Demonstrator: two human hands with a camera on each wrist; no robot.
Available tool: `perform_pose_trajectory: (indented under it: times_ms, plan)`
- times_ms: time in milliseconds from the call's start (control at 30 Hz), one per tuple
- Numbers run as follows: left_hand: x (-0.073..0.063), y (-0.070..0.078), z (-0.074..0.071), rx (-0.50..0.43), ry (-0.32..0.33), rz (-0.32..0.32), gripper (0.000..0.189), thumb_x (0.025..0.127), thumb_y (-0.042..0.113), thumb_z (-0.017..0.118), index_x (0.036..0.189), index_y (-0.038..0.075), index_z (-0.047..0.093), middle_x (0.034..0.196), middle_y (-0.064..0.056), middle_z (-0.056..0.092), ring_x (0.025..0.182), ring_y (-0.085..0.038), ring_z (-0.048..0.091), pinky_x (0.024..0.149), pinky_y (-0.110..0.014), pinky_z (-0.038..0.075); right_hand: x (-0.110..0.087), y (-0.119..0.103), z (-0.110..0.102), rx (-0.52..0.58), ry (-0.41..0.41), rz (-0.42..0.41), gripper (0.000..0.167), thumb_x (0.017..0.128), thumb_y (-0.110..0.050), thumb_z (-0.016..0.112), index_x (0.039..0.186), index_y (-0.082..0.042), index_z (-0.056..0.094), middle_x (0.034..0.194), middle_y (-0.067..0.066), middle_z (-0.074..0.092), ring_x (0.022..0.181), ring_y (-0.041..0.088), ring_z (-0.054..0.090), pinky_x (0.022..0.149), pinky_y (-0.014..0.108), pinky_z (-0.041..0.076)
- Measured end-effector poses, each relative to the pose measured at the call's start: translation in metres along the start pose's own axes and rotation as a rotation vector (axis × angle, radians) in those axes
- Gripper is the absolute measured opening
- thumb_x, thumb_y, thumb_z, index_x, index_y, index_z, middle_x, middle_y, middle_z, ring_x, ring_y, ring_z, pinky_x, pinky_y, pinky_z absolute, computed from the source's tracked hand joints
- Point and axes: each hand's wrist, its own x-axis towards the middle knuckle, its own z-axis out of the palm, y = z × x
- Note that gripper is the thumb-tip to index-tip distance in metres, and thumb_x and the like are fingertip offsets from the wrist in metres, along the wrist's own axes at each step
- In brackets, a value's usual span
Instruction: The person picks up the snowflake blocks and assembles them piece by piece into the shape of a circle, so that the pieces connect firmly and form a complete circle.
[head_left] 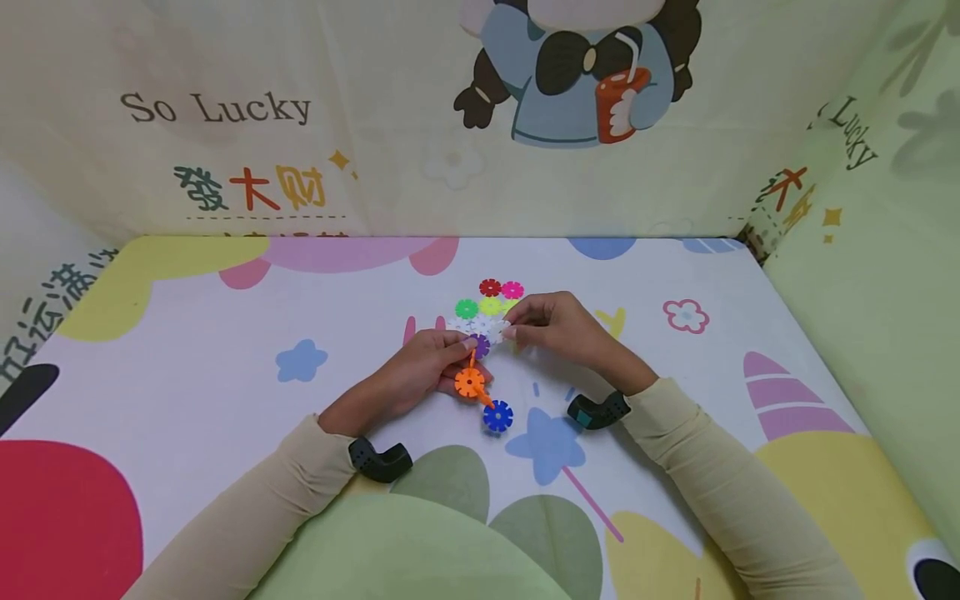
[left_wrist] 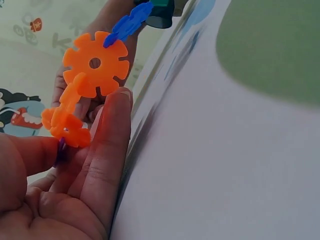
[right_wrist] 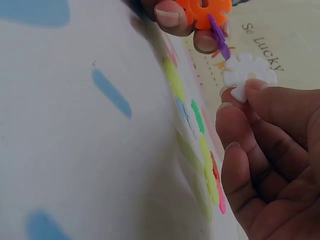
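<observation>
My left hand (head_left: pixel 427 367) holds a chain of slotted snowflake discs, its thumb pinching the purple disc (head_left: pixel 482 345) at the upper end. Linked below are an orange disc (left_wrist: pixel 82 57), further orange pieces and a blue disc (head_left: pixel 498 417) at the lower end. Between thumb and forefinger, my right hand (head_left: pixel 558 327) pinches a white disc (right_wrist: pixel 241 70). In the right wrist view, the white disc's edge is right at the purple disc (right_wrist: pixel 220 41). The left palm hides part of the chain in the head view.
Just beyond the hands lie several loose discs: a red disc (head_left: pixel 490 287), a pink disc (head_left: pixel 513 290), a green disc (head_left: pixel 467 309), and yellow discs (head_left: pixel 491 306). A printed cloth (head_left: pixel 375 292) covers the table, and a patterned curtain (head_left: pixel 390 100) hangs behind it.
</observation>
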Motion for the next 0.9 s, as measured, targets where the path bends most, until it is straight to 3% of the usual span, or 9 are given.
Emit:
perform_pose_trajectory:
  times_ms: [367,567,900]
  plan:
    - [0.0004,-0.0006,0.0006,0.027,-0.021,0.015,0.033,0.105,0.020,0.045,0.125,-0.004,0.055,0.100,-0.017,0.071,0.094,-0.028,0.070,0.084,-0.031,0.055,-0.0015,0.0008,0.0017,-0.006,-0.034,0.006,0.012,0.088,-0.005,0.072,0.099,0.000,0.070,0.084,0.008,0.071,0.074,0.022,0.066,0.073,0.028,0.054]
    - [0.0006,-0.0016,0.0002,0.050,-0.043,0.022,0.032,0.105,0.020,0.044,0.124,-0.003,0.055,0.101,-0.017,0.071,0.091,-0.029,0.071,0.080,-0.026,0.055,-0.0033,-0.0027,0.0025,-0.016,-0.035,-0.001,0.010,0.088,-0.003,0.072,0.097,-0.001,0.071,0.085,0.006,0.071,0.076,0.020,0.067,0.075,0.029,0.056]
    - [-0.0002,-0.0015,-0.0037,0.057,-0.045,0.017,0.032,0.105,0.019,0.044,0.124,-0.004,0.055,0.100,-0.017,0.071,0.089,-0.029,0.071,0.080,-0.026,0.055,-0.0042,-0.0060,0.0079,-0.077,-0.020,-0.042,0.009,0.086,-0.003,0.074,0.094,-0.004,0.073,0.082,0.000,0.071,0.075,0.016,0.066,0.075,0.028,0.056]
